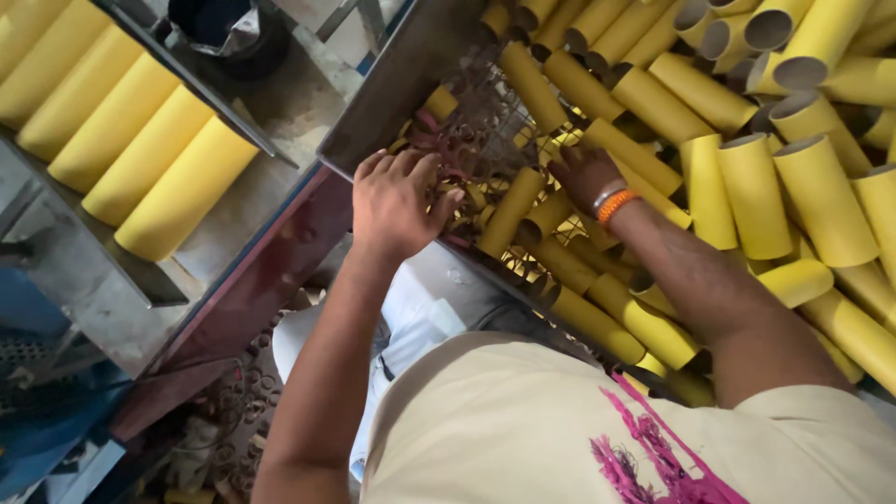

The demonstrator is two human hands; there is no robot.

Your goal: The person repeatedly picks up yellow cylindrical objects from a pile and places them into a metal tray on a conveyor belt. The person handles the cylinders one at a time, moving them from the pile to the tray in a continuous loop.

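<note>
A metal bin (401,84) holds a heap of yellow cardboard tubes (747,196), some lying, some on end. My left hand (397,205) rests palm down at the bin's near left edge, fingers bent over a tangle of small dark rings and thin yellow tubes (467,140); whether it grips anything is hidden. My right hand (583,173), with an orange band on the wrist, reaches down among the tubes, its fingers buried between them.
Four long yellow tubes (121,131) lie side by side on a grey metal tray at the left. A dark bucket (229,33) stands at the top. Small cardboard rings (243,401) litter the floor below, beside blue machine parts (47,411).
</note>
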